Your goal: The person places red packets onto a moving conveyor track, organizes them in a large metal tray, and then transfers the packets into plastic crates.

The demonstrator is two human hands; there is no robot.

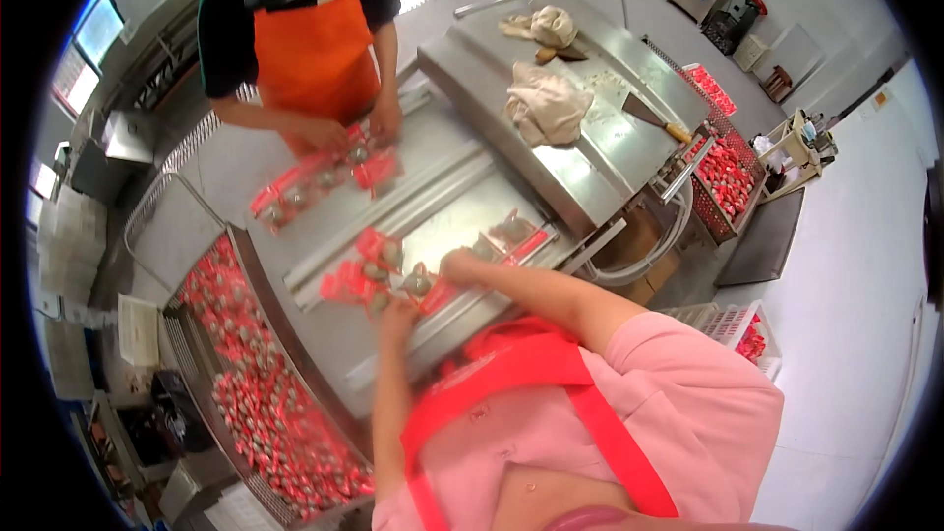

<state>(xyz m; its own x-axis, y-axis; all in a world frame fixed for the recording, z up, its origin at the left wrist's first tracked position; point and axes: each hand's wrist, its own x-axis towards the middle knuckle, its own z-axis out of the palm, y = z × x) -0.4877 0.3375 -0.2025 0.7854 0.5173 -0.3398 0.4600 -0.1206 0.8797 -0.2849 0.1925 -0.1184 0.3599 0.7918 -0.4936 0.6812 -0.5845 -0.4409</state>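
Note:
Before me on the steel work table (442,232) lies a strip of red-and-clear plastic packets (509,236), each around a round grey-green item. My right hand (462,267) grips the strip near its middle, its fingertips partly hidden. My left hand (398,313) pinches a packet at the near left end, blurred by motion. Between my hands sits one packet (418,282) with its round content showing. Several loose red packets (354,282) lie just beyond my left hand.
Opposite, a person in an orange apron (313,63) handles another packet strip (306,188). A perforated metal bin (240,236) full of packets adjoins the table at left. Cloths (549,103) and a scraper (649,114) lie on the raised steel machine top (479,88).

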